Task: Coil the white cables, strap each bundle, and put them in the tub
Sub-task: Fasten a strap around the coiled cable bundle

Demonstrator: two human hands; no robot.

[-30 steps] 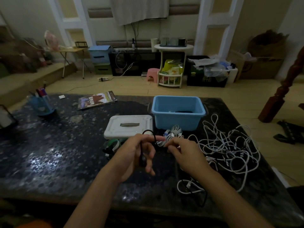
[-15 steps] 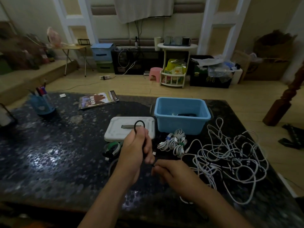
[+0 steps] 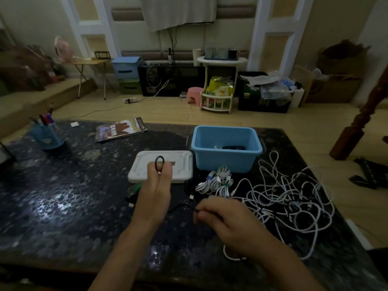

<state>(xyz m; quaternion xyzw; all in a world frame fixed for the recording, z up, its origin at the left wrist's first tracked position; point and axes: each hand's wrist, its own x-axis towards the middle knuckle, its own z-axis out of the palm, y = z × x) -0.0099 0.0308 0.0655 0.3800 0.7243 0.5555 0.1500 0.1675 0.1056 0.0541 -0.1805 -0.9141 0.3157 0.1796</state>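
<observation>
My left hand (image 3: 156, 193) is raised in front of the white lid and pinches a thin black cable (image 3: 159, 163), whose loop sticks up above the fingertips. My right hand (image 3: 223, 222) is lower and to the right, blurred, with fingers curled round the same black cable where it runs across the table. A tangle of loose white cables (image 3: 294, 198) lies to the right. Several strapped white bundles (image 3: 216, 182) sit in front of the blue tub (image 3: 226, 162), which holds a dark item.
A white lid (image 3: 178, 169) lies left of the tub on the dark speckled table (image 3: 63, 196). A green and black item lies partly hidden behind my left wrist. A magazine (image 3: 120, 130) and a blue pen holder (image 3: 47, 136) stand at the far left.
My left hand has risen with the black loop and turned its back to me. My right hand slid down and right along the black cable, away from the left hand.
</observation>
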